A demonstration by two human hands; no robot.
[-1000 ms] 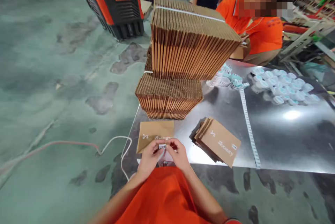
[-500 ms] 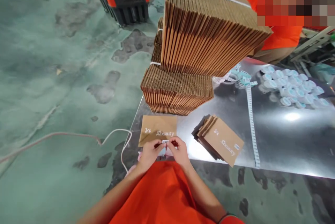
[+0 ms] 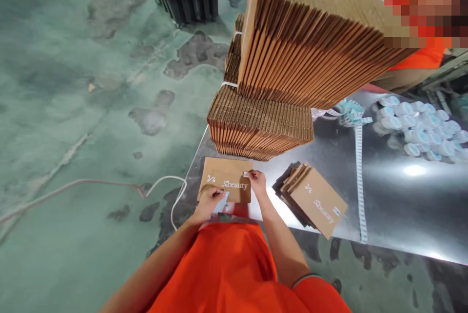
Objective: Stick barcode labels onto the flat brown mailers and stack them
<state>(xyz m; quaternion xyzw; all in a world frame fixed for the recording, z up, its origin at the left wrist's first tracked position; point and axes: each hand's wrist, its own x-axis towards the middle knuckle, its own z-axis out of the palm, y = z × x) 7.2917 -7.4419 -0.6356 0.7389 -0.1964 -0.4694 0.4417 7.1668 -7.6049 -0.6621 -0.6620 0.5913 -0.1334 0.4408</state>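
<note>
With the flat kraft "Sbeauty" carton (image 3: 223,166) as the middle of the clock, it lies on the metal tabletop (image 3: 402,215) close to the wearer; the right hand (image 3: 258,182), at three o'clock, pinches a small white label (image 3: 246,174) between thumb and finger over the carton's two o'clock corner, though whether the label is stuck down cannot be told; the left hand (image 3: 210,202), at seven o'clock, is closed on a light-blue slip (image 3: 221,203) by the carton's near edge; between three and four o'clock sits an uneven stack of like cartons (image 3: 318,201), the top one bearing a label (image 3: 337,210) of its own; at one o'clock stands a bundle of folded cardboard (image 3: 261,120), with a larger strapped bundle (image 3: 310,54) above it; a white tape strip (image 3: 360,181) runs at three o'clock, from a teal-and-white tangle (image 3: 351,110) at two; farther out, between two and three, is a cluster of whitish rounds (image 3: 420,130); a pale cable (image 3: 161,178) crosses the floor (image 3: 54,132) at nine
</note>
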